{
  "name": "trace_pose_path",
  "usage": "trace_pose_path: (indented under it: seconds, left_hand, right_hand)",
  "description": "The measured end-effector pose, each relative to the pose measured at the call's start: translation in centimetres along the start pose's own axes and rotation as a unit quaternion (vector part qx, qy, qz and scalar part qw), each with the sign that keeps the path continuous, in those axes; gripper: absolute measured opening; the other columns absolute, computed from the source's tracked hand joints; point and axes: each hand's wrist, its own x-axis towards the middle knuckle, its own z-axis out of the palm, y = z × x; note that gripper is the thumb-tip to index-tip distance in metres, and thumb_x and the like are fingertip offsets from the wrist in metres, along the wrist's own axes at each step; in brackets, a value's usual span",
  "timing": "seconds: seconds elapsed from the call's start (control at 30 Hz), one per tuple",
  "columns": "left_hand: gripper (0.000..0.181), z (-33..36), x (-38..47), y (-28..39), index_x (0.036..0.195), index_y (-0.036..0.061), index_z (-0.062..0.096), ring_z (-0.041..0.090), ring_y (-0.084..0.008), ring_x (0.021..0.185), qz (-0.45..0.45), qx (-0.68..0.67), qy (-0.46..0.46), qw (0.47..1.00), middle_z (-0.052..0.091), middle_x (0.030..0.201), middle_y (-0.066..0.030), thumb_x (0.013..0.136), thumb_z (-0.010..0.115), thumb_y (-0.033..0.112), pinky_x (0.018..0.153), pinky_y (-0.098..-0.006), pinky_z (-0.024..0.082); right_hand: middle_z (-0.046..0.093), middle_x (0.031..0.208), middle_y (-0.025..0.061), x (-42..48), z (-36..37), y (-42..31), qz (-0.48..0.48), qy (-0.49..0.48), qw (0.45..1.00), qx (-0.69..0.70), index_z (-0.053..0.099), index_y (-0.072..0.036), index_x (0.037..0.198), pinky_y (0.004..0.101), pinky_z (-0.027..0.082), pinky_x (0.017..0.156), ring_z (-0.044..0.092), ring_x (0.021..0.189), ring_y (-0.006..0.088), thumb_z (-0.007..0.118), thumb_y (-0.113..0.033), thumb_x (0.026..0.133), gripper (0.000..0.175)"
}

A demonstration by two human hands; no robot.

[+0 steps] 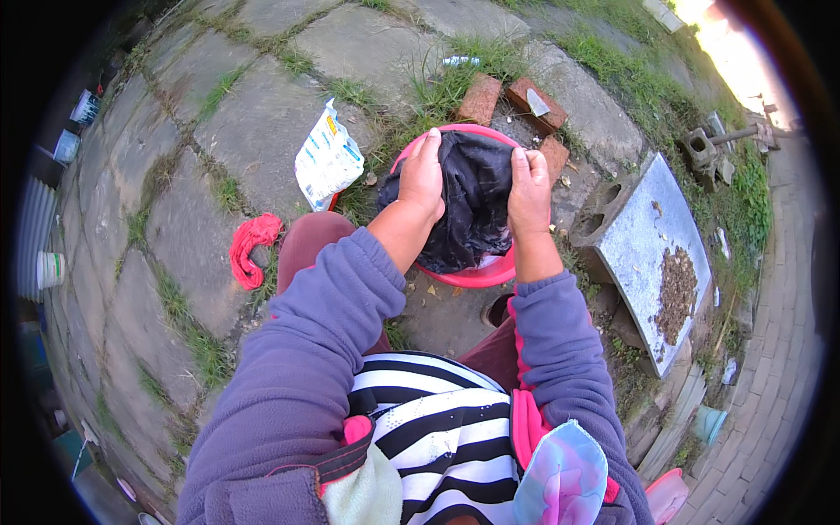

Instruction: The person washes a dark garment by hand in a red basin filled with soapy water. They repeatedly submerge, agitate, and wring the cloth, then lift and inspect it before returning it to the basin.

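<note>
A wet-looking black cloth is stretched between my two hands over a pink plastic basin. My left hand grips its left part, thumb uppermost. On the other side, my right hand pinches the cloth's upper right edge with curled fingers. Folds of the cloth hang down into the basin and hide most of its inside. A little pale content, unclear in kind, shows near the basin's lower right wall.
A printed plastic bag stands left of the basin, near a crumpled red cloth. Bricks lie just beyond the rim. At right, a tilted slab with brown debris rests against a hollow block. Grass grows between paving slabs.
</note>
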Motion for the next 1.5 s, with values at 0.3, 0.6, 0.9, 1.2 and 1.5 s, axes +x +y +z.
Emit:
trace_pose_path:
  seconds: [0.3, 0.6, 0.9, 1.2, 1.5]
  left_hand:
    - [0.045, 1.2, -2.8, -4.1, 0.103, -0.0009, 0.066, 0.058, -0.0169, 0.097, -0.096, 0.238, -0.06, 0.965, 0.065, 0.104, -0.0101, 0.102, 0.046, 0.039, 0.089, -0.0324, 0.045]
    - [0.039, -0.6, -0.7, -0.4, 0.087, 0.0034, 0.062, 0.05, -0.0137, 0.067, -0.082, 0.121, 0.047, 0.988, 0.058, 0.079, -0.0034, 0.1, 0.053, 0.04, 0.067, -0.0325, 0.044]
    - [0.046, -2.9, -0.4, 0.3, 0.117, 0.01, 0.061, 0.051, -0.0335, 0.119, 0.228, 0.748, -0.157, 0.603, 0.055, 0.127, -0.0209, 0.088, 0.064, 0.046, 0.1, -0.0445, 0.039]
    - [0.081, -8.0, -1.8, -4.4, 0.154, 0.0346, 0.025, 0.015, -0.0465, 0.146, 0.096, 0.875, -0.223, 0.419, 0.014, 0.161, -0.0208, 0.085, 0.061, 0.06, 0.113, -0.063, 0.02]
    - [0.087, -8.2, 1.1, -7.3, 0.157, 0.0315, 0.018, 0.003, -0.0457, 0.148, 0.002, 0.889, -0.258, 0.377, 0.007, 0.164, -0.015, 0.086, 0.057, 0.062, 0.115, -0.0642, 0.01]
  right_hand:
    - [0.053, 0.063, 0.0106, -0.6, 2.7, -0.7, -0.028, 0.068, 0.981, -0.18, 0.055, -0.003, 0.076, 0.0362, 0.044, 0.058, 0.049, 0.058, 0.0188, 0.059, -0.026, 0.095, 0.03]
    - [0.054, 0.068, 0.0069, -6.3, 4.5, -3.1, -0.034, -0.141, 0.983, -0.114, 0.055, -0.004, 0.079, 0.0324, 0.045, 0.062, 0.053, 0.064, 0.0146, 0.062, -0.017, 0.095, 0.022]
    - [0.057, 0.127, 0.0195, -0.3, -5.8, 1.8, 0.19, -0.211, 0.897, -0.339, 0.051, -0.014, 0.132, 0.0413, 0.045, 0.099, 0.058, 0.116, 0.033, 0.065, -0.016, 0.078, 0.056]
    - [0.002, 0.163, 0.0178, -6.4, -2.2, 5.1, 0.165, -0.343, 0.748, -0.544, 0.023, -0.035, 0.154, 0.0684, 0.027, 0.108, 0.01, 0.147, 0.0469, 0.072, -0.036, 0.072, 0.096]
    - [-0.006, 0.163, 0.0207, -6.2, -1.1, 8.2, 0.199, -0.361, 0.689, -0.597, 0.011, -0.025, 0.158, 0.0712, 0.02, 0.109, 0.002, 0.148, 0.0469, 0.065, -0.041, 0.078, 0.097]
